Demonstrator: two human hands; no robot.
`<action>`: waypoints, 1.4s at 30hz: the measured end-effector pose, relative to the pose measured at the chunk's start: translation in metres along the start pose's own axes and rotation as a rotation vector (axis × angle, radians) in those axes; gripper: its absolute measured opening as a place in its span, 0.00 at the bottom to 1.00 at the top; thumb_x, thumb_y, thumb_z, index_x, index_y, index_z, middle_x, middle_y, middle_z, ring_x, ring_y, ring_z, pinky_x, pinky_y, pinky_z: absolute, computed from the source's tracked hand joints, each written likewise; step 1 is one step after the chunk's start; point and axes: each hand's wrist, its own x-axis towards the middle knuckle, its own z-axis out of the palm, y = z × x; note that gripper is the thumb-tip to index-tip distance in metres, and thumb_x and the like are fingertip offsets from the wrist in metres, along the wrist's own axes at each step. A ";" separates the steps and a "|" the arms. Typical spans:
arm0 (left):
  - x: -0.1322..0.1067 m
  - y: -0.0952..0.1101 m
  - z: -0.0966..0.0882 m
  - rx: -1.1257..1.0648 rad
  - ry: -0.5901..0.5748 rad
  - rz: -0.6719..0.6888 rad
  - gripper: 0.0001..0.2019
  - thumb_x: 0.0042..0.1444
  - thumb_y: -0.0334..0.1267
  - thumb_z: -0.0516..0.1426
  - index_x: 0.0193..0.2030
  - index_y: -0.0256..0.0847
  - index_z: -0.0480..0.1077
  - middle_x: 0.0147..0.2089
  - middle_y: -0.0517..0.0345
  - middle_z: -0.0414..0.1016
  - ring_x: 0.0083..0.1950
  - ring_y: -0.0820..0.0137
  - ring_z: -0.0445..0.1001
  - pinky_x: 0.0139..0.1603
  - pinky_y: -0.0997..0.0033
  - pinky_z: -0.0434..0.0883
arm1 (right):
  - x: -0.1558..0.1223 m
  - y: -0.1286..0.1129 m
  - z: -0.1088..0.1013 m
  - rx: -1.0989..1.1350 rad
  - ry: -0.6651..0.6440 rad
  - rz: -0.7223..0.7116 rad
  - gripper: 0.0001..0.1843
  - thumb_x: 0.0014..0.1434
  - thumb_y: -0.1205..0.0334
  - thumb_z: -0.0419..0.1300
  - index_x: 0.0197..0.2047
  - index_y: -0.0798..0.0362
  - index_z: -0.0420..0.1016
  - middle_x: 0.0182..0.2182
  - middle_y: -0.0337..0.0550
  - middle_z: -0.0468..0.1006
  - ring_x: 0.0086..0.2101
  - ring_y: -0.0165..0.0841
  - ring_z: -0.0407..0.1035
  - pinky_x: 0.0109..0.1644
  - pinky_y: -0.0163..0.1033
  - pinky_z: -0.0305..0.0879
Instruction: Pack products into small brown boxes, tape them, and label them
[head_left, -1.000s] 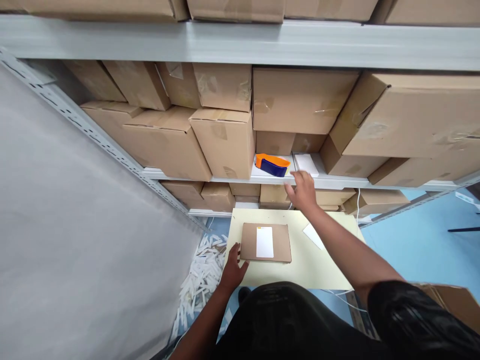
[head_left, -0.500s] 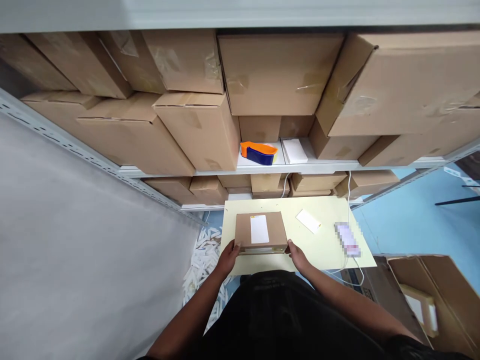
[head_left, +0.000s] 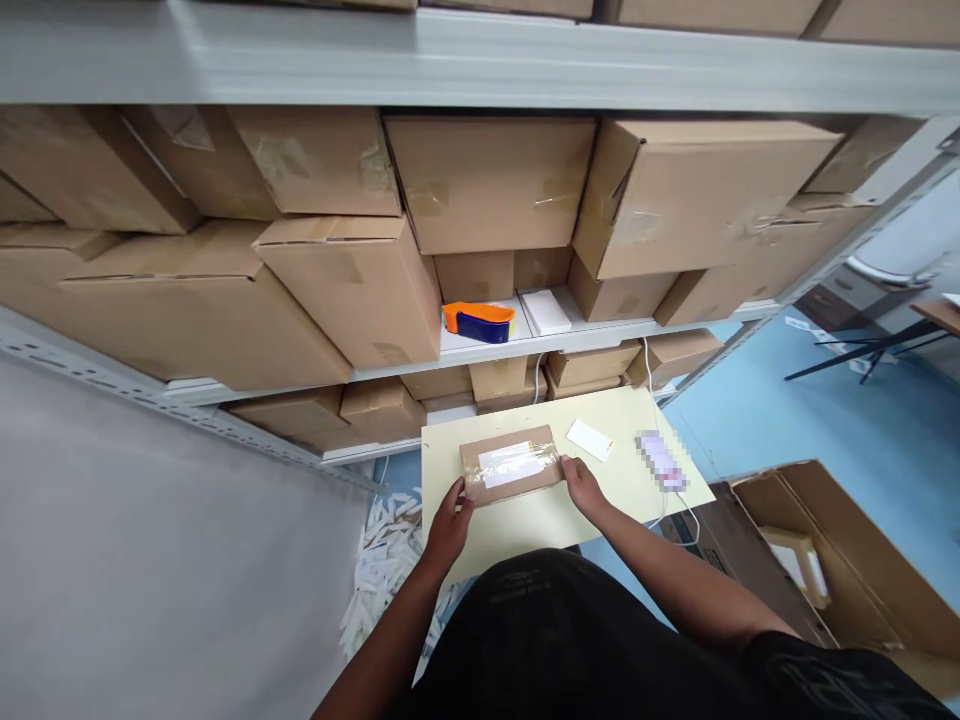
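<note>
Between my two hands is a small brown cardboard box [head_left: 491, 440], its taped side with a white label facing up toward me. My left hand [head_left: 450, 520] grips its lower left corner, thumb and fingers closed on the edge. At the right end, my right hand [head_left: 581, 485] holds the other edge. The box is over the pale yellow table [head_left: 517, 535]; whether it touches the top I cannot tell. A white label slip [head_left: 589, 440] lies on the table to the right of the box. Beyond it is a pixelated phone-like device [head_left: 661, 462] with a white cable.
Shelves stacked with cardboard boxes [head_left: 491, 180] rise behind the table. An orange and blue tape ring [head_left: 480, 322] and a white stack [head_left: 546, 312] sit on the middle shelf. White paper scraps [head_left: 386, 560] cover the floor at left. An open carton [head_left: 847, 540] stands at right.
The box has been turned so that its taped, labelled side now faces up; before, a plain face with a white label did. Both hands still hold it. The view has shifted to the right.
</note>
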 end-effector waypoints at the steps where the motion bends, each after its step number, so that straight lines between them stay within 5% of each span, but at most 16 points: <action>1: 0.001 0.000 -0.002 0.024 -0.009 0.012 0.30 0.63 0.54 0.53 0.68 0.42 0.65 0.65 0.48 0.73 0.58 0.59 0.76 0.59 0.57 0.72 | -0.002 0.002 -0.001 -0.006 0.000 -0.011 0.35 0.66 0.30 0.41 0.37 0.51 0.74 0.42 0.51 0.79 0.47 0.46 0.72 0.54 0.46 0.65; 6: 0.001 0.013 -0.018 0.209 0.110 0.139 0.24 0.62 0.50 0.54 0.61 0.41 0.70 0.61 0.46 0.74 0.57 0.56 0.76 0.57 0.53 0.74 | -0.022 0.035 -0.009 -0.047 -0.006 0.024 0.34 0.67 0.31 0.41 0.38 0.49 0.75 0.40 0.49 0.79 0.46 0.45 0.72 0.55 0.47 0.66; 8: 0.001 0.033 -0.021 0.324 0.142 0.279 0.21 0.62 0.47 0.53 0.59 0.44 0.72 0.61 0.47 0.73 0.60 0.55 0.73 0.61 0.52 0.72 | -0.030 0.058 -0.016 -0.052 -0.042 0.072 0.34 0.66 0.31 0.42 0.39 0.50 0.75 0.40 0.49 0.79 0.45 0.44 0.73 0.53 0.47 0.67; 10: 0.002 0.062 -0.015 0.427 0.040 0.423 0.17 0.64 0.45 0.53 0.55 0.46 0.74 0.56 0.50 0.75 0.60 0.56 0.71 0.66 0.53 0.68 | -0.034 0.080 -0.024 -0.048 -0.074 0.115 0.34 0.66 0.31 0.42 0.39 0.50 0.76 0.41 0.49 0.79 0.44 0.43 0.73 0.51 0.45 0.68; 13: 0.007 0.113 0.023 0.549 -0.249 0.589 0.15 0.67 0.43 0.50 0.51 0.47 0.76 0.51 0.51 0.78 0.57 0.58 0.72 0.64 0.55 0.68 | -0.033 0.109 -0.037 -0.085 -0.138 0.178 0.34 0.66 0.33 0.42 0.37 0.51 0.76 0.38 0.48 0.80 0.40 0.41 0.73 0.47 0.43 0.68; 18: 0.039 0.166 0.141 0.739 -0.559 0.645 0.12 0.66 0.41 0.53 0.46 0.44 0.78 0.46 0.50 0.78 0.52 0.58 0.73 0.58 0.57 0.69 | -0.015 0.134 -0.066 -0.113 -0.260 0.184 0.27 0.65 0.37 0.49 0.30 0.50 0.73 0.28 0.42 0.76 0.34 0.38 0.71 0.41 0.40 0.64; 23: 0.093 0.167 0.260 1.017 -0.588 0.527 0.11 0.64 0.41 0.55 0.43 0.41 0.77 0.47 0.47 0.78 0.52 0.56 0.73 0.51 0.59 0.70 | 0.011 0.154 -0.113 -0.107 -0.327 0.152 0.22 0.64 0.43 0.53 0.30 0.51 0.74 0.27 0.40 0.75 0.33 0.37 0.69 0.38 0.38 0.60; 28: 0.138 0.151 0.338 1.109 -0.542 0.383 0.17 0.61 0.47 0.57 0.49 0.37 0.76 0.51 0.39 0.75 0.55 0.51 0.71 0.52 0.55 0.69 | 0.027 0.177 -0.163 -0.109 -0.407 0.158 0.18 0.64 0.47 0.53 0.36 0.50 0.78 0.33 0.44 0.80 0.37 0.39 0.73 0.41 0.40 0.62; 31: 0.152 0.141 0.360 1.143 -0.534 0.327 0.17 0.60 0.44 0.58 0.50 0.35 0.75 0.52 0.37 0.74 0.56 0.49 0.69 0.52 0.54 0.68 | 0.034 0.185 -0.185 -0.060 -0.436 0.177 0.18 0.64 0.49 0.54 0.39 0.50 0.80 0.38 0.46 0.82 0.40 0.41 0.75 0.45 0.41 0.64; 36: 0.158 0.134 0.369 1.178 -0.527 0.277 0.13 0.62 0.33 0.54 0.49 0.33 0.75 0.52 0.36 0.73 0.57 0.50 0.68 0.52 0.56 0.67 | 0.047 0.187 -0.204 -0.010 -0.485 0.228 0.17 0.64 0.49 0.54 0.39 0.50 0.80 0.36 0.46 0.82 0.39 0.41 0.75 0.43 0.40 0.65; 42: 0.157 0.140 0.372 1.203 -0.539 0.273 0.17 0.59 0.41 0.60 0.54 0.39 0.74 0.56 0.40 0.72 0.59 0.50 0.66 0.53 0.55 0.67 | 0.065 0.185 -0.203 0.024 -0.508 0.229 0.18 0.64 0.48 0.54 0.39 0.50 0.80 0.34 0.44 0.81 0.36 0.39 0.74 0.42 0.41 0.66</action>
